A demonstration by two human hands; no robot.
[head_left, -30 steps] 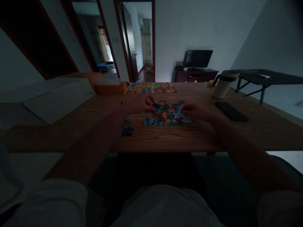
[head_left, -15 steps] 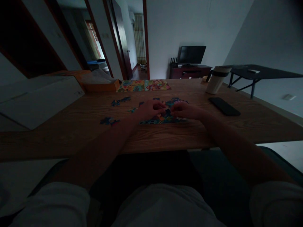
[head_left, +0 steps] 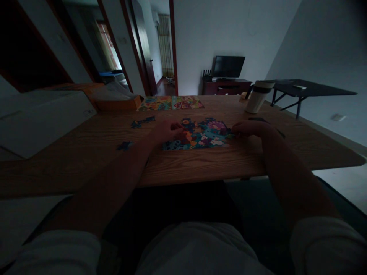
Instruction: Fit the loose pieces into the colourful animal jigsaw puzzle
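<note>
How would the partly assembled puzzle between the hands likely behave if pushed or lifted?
The puzzle lies flat, so it would probably slide rather than tip. Its notched outline suggests an interlocking build that might come apart if lifted by one side.

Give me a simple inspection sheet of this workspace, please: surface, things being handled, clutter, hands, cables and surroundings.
Surface: wooden table, dimly lit.
Things handled: partly joined puzzle in front of the person; loose pieces to its left.
Clutter: white box and orange tray at left; printed sheets at the far edge; cup at right; black slab partly hidden by the right arm.
Hands: left hand at the puzzle's left part, right hand at its right edge; grip on any piece unclear.
Cables: nothing seen on the table.
Surroundings: TV on a cabinet, black folding table, doorways.
</note>
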